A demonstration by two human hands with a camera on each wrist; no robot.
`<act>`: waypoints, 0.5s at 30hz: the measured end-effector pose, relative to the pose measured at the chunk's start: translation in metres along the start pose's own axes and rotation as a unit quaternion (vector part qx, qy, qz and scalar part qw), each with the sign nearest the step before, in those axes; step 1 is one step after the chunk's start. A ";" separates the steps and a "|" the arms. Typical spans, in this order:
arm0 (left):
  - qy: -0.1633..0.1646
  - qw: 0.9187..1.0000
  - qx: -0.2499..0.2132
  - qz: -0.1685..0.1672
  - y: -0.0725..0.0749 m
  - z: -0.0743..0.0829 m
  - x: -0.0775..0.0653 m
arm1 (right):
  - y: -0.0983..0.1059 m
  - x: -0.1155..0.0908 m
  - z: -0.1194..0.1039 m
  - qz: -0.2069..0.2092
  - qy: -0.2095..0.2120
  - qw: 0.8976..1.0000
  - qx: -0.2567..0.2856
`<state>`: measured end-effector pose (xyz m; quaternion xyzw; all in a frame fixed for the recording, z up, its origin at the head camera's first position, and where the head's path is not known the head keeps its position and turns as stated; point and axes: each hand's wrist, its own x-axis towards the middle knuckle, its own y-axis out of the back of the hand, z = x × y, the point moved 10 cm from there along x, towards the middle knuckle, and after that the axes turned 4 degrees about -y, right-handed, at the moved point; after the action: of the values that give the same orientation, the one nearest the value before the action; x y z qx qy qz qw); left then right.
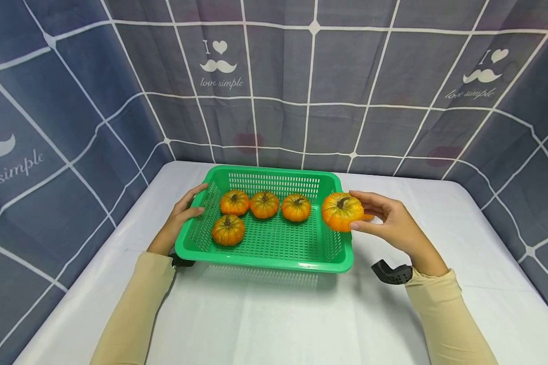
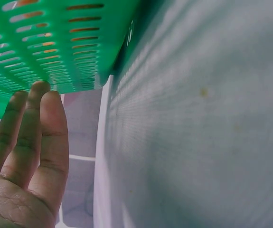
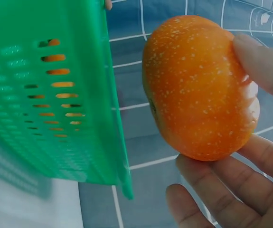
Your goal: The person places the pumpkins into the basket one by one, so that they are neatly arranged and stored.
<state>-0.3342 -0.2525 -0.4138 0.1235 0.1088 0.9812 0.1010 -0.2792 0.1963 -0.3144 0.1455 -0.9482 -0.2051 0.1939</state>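
Observation:
A green plastic basket (image 1: 265, 261) with slotted walls holds several small orange pumpkins, among them one at the front left (image 1: 228, 230) and one toward the right (image 1: 296, 208). At its left end, my left hand (image 1: 175, 220) grips the rim, thumb over the top. The left wrist view shows that hand's straight fingers (image 2: 53, 128) against the slotted outside. My right hand (image 1: 392, 225) pinches another small pumpkin (image 1: 340, 213) between thumb and fingers, over the basket's right rim. In the right wrist view this pumpkin (image 3: 198, 90) appears beside the basket wall, its speckled skin toward the camera.
Behind my right hand a bit of another orange thing (image 1: 368, 217) shows, mostly hidden. White cloth covers the table (image 1: 265, 319). A grey-blue checked curtain (image 1: 278, 66) closes off the back and both sides. A black strap device (image 1: 392, 274) sits at my right wrist.

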 end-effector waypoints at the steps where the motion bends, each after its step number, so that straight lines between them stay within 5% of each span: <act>1: 0.000 1.000 -0.001 0.000 0.000 0.000 0.000 | -0.002 0.002 -0.001 -0.007 -0.002 1.000 0.002; 15: -0.008 1.000 0.003 0.003 0.000 0.001 0.000 | -0.027 0.022 -0.002 -0.101 -0.046 0.994 0.004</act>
<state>-0.3340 -0.2519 -0.4129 0.1317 0.1109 0.9801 0.0989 -0.2925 0.1636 -0.3177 0.2319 -0.9374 -0.2260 0.1280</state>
